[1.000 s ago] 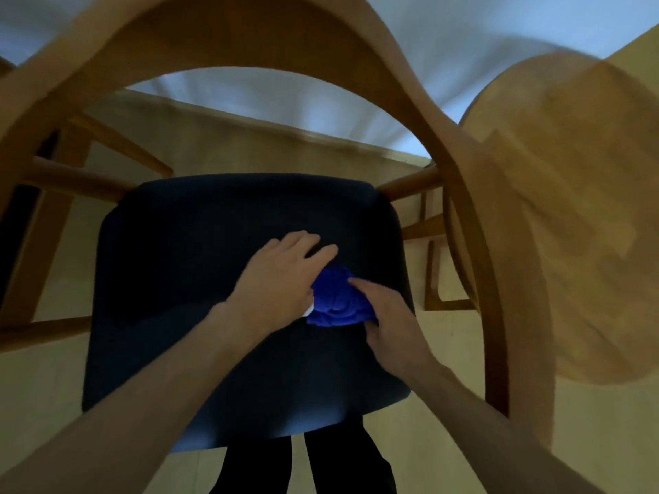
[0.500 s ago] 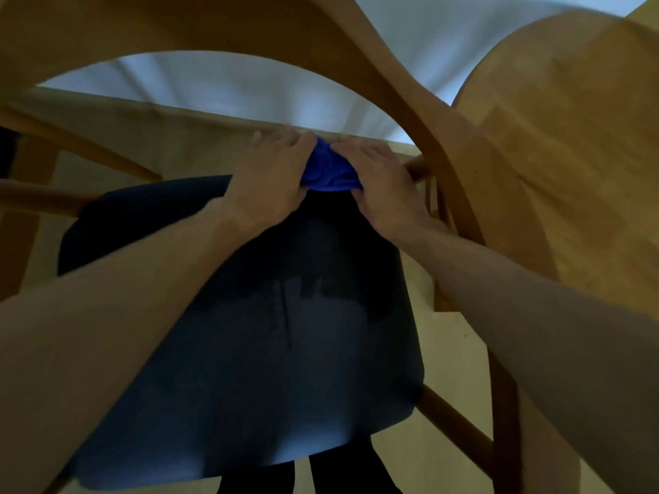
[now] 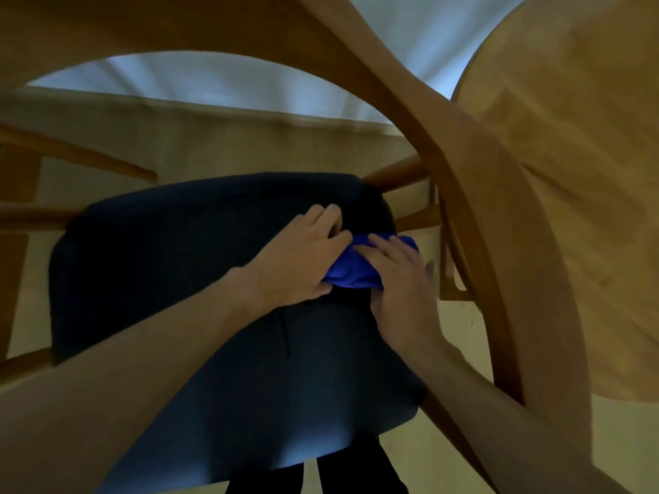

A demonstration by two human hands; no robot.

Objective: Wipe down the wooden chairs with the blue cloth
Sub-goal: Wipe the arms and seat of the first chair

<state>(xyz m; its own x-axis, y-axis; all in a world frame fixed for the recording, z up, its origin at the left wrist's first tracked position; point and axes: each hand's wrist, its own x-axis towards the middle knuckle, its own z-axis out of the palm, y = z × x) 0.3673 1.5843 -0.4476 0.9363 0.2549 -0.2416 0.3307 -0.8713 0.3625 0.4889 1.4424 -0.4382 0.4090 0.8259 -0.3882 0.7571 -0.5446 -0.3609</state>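
now, nearest at the bottom of the frame, two dark trouser legs (image 3: pixel 349 475) show under the front edge of the dark seat pad (image 3: pixel 199 279), and both bare forearms reach up from the lower corners.

in the middle of the frame, a little right, the blue cloth (image 3: pixel 351 270) lies bunched on the right part of the seat pad, near its right edge. the left hand (image 3: pixel 303 258) lies on the left side of the cloth with its fingers bent over the bundle, so it seems to be grasping the cloth. the right hand (image 3: pixel 399 276) presses on the cloth from the right with rather straight fingers laid flat, not clenched.

the cloth is a crumpled roll. its long axis runs from lower left to upper right in the picture, and the far end points to the right edge of the pad and the wooden rail (image 3: pixel 396 174) behind it.

to do this step well, i think the hands should keep the bundle compact, press evenly and pull in long overlapping strokes, then go on to the wood parts, because the task is about the wood.

farther, the curved wooden back (image 3: pixel 463 194) of the chair arches across the top and down the right side. beyond it, at the upper right, a round wooden counter (image 3: pixel 570 172) shows, and the pale floor (image 3: pixel 214 144) is behind.
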